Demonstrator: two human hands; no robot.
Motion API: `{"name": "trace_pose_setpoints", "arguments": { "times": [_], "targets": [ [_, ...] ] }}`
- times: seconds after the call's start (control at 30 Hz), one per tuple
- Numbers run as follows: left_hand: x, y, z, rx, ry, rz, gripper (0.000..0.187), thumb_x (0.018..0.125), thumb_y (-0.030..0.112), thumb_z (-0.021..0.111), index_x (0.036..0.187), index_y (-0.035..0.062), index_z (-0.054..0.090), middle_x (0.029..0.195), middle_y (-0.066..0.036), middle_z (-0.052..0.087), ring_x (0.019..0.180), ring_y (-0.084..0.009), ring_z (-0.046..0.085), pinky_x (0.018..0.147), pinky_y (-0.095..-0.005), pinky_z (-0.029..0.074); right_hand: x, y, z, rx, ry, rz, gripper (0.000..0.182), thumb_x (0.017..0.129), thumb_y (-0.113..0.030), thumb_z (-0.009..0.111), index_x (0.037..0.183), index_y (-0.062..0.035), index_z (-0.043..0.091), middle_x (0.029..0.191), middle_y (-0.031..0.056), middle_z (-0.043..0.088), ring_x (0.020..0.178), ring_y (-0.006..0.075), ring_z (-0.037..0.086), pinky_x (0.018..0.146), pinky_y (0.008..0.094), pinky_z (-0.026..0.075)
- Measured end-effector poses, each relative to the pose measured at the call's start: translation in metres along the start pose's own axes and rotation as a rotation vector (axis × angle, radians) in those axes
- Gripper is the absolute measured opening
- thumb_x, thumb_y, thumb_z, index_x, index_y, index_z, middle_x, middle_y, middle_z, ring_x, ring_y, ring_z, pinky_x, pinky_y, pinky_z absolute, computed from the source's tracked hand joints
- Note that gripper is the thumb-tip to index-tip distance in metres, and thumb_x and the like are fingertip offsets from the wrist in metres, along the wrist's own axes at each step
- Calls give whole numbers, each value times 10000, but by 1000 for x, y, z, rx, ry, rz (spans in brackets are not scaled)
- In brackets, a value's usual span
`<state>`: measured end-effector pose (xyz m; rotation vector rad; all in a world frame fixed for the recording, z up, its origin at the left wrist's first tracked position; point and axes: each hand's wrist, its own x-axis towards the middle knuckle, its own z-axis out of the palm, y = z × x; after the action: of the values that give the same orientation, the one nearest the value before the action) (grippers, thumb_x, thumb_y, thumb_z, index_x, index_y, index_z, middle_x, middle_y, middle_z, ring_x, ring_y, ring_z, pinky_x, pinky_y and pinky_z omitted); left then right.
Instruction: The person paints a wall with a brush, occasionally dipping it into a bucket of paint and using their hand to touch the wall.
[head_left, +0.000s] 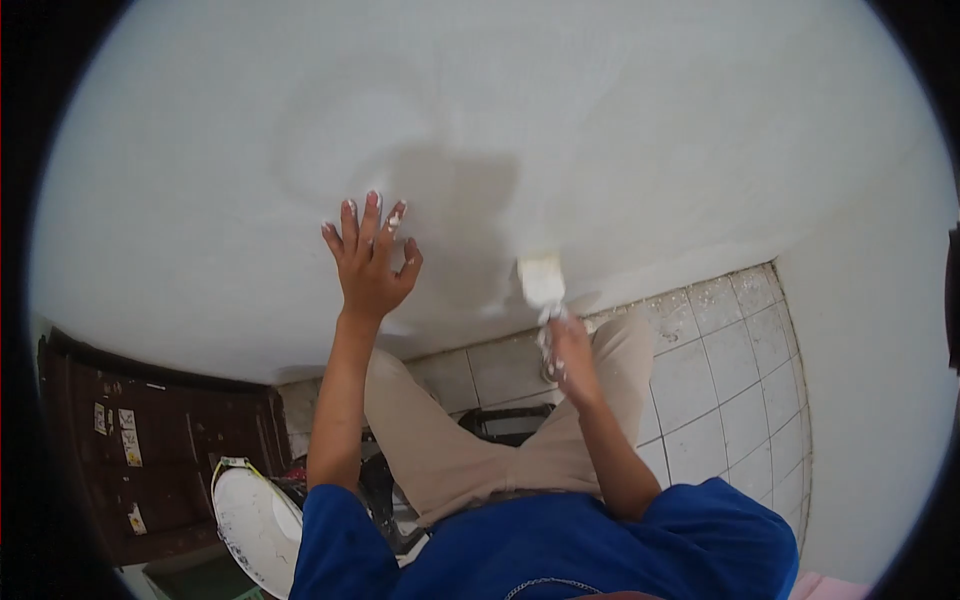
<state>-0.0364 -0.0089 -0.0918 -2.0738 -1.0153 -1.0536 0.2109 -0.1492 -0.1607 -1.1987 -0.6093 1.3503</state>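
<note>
My left hand is spread against the white wall, fingers pointing up, with white paint on the fingertips; it holds nothing. Lower and to the right, my right hand is closed around the handle of a paintbrush. The brush's wide head is coated white, and its bristle end is at the lower part of the wall. White paint also smears the handle and the fingers around it, which are slightly blurred. A damp-looking grey patch and shadows lie on the wall between my hands.
A white bucket with a paint-streaked rim stands at lower left, beside a dark brown door bearing torn stickers. Paint-spotted floor tiles run along the wall to a corner at right. My bent legs are below my hands.
</note>
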Motion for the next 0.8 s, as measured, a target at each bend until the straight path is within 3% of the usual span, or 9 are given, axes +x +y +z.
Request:
{"name": "trace_pose_setpoints", "arguments": {
  "times": [0.03, 0.13, 0.23, 0.33, 0.4, 0.47, 0.57, 0.67, 0.8],
  "targets": [
    [0, -1, 2, -6, 13, 3, 534, 813, 218, 617, 1317, 77, 511, 1507, -142, 311, 1428, -401, 156, 1127, -571, -7, 0, -29, 11, -81, 6, -73, 171, 974, -193, 448, 896, -106, 574, 595, -59, 438, 422, 20, 347, 361, 194, 244],
    [0, -1, 3, -13, 35, 9, 531, 808, 218, 619, 1313, 88, 517, 1505, -146, 316, 1427, -399, 161, 1127, -571, -8, -25, -100, 39, 71, 0, -148, 158, 966, -160, 442, 889, -101, 567, 605, -64, 437, 434, 17, 344, 366, 195, 241],
    [5, -4, 2, 18, 28, 17, 544, 803, 214, 624, 1321, 95, 508, 1502, -148, 321, 1428, -391, 166, 1128, -570, -5, -43, -118, 50, 79, -29, -425, 151, 959, -145, 443, 884, -96, 565, 603, -67, 431, 440, 15, 342, 367, 200, 235],
    [3, 0, -1, 21, 13, 4, 544, 798, 212, 629, 1317, 95, 514, 1501, -145, 327, 1429, -384, 172, 1130, -568, 3, -17, -89, 49, 92, -30, -176, 145, 954, -146, 453, 885, -95, 571, 602, -62, 431, 438, 19, 342, 370, 201, 240],
    [4, 0, -1, 15, 13, 6, 540, 798, 212, 629, 1313, 95, 518, 1499, -144, 331, 1428, -384, 176, 1131, -567, 9, 15, -18, 29, -142, -53, -278, 148, 955, -154, 459, 900, -93, 581, 598, -57, 436, 415, 21, 342, 361, 200, 245],
    [3, -1, 0, 16, 16, 2, 538, 801, 213, 627, 1314, 97, 518, 1497, -145, 335, 1426, -387, 180, 1132, -566, 15, 10, 19, 14, 12, -82, 98, 155, 962, -165, 460, 925, -94, 593, 598, -55, 445, 394, 23, 345, 349, 199, 245],
    [4, -1, -1, 20, 25, 16, 538, 806, 209, 622, 1319, 95, 513, 1494, -146, 339, 1423, -390, 186, 1129, -572, 16, -3, 48, 6, -33, -24, 237, 147, 965, -174, 463, 912, -128, 592, 594, -61, 452, 455, 20, 388, 366, 207, 285],
    [3, -2, 0, 10, 23, 14, 537, 807, 211, 622, 1321, 102, 514, 1492, -146, 342, 1421, -393, 191, 1127, -576, 19, -10, -9, 28, -26, -105, -6, 146, 964, -157, 459, 920, -114, 592, 620, -49, 474, 461, 25, 401, 372, 217, 297],
    [2, 0, -3, 4, -12, -11, 531, 806, 209, 625, 1319, 118, 521, 1490, -147, 343, 1416, -397, 202, 1122, -589, 37, -31, -133, 77, 82, -25, -534, 133, 949, -121, 471, 951, -66, 593, 644, -65, 461, 500, 3, 378, 408, 181, 268]
  ]
}}
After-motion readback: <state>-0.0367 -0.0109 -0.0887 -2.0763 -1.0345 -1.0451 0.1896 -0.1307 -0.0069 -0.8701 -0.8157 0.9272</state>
